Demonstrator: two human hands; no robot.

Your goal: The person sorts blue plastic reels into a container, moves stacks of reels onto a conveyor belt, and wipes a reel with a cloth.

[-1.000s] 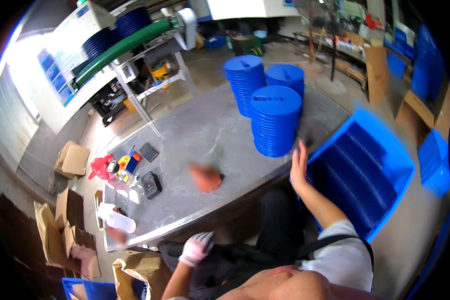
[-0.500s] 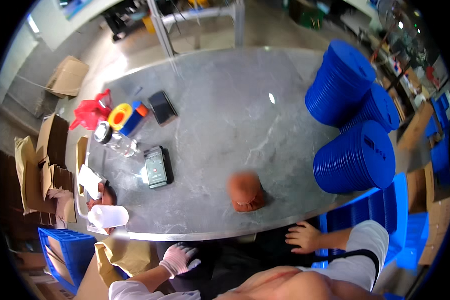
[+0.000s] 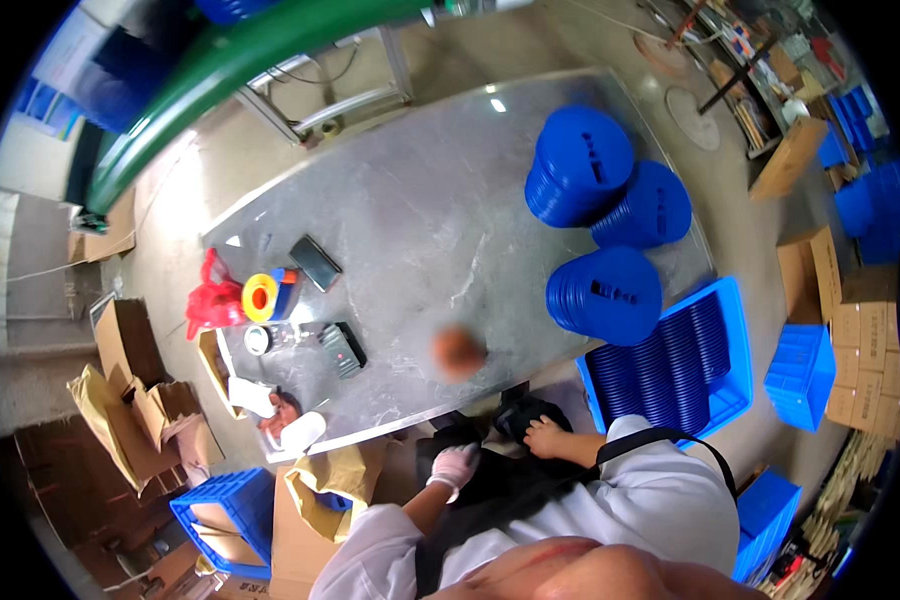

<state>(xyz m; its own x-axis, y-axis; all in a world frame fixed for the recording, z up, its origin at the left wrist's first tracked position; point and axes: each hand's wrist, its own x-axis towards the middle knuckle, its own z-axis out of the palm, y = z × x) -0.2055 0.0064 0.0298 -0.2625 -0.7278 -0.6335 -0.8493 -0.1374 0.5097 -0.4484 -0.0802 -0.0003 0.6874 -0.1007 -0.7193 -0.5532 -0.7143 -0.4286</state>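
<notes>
My left hand (image 3: 454, 469) wears a pale pinkish glove and lies on the dark cloth over my lap, fingers resting loosely and holding nothing that shows. On my other leg rests my bare right hand (image 3: 548, 437), its fingers apart and empty. Both hands are below the table's near edge. Nearest to them on the grey marbled table (image 3: 400, 260) is a small reddish-brown rounded thing (image 3: 457, 352), too blurred to name. Three stacks of blue ribbed round discs, one of them the near stack (image 3: 605, 295), stand at the table's right.
Right of my legs, a blue crate (image 3: 735, 385) holds rows of dark blue discs. The table's left side bears a phone-like black slab (image 3: 316, 263), a tape dispenser (image 3: 262, 298), a red bag (image 3: 213, 300), a grey meter-like device (image 3: 342, 349) and a white bottle (image 3: 303, 432). Cardboard lies beyond.
My view has turned and shifted, so the table sits tilted and more of the right-side crate shows. Both hands remain on my lap; the left fingers look less spread.
</notes>
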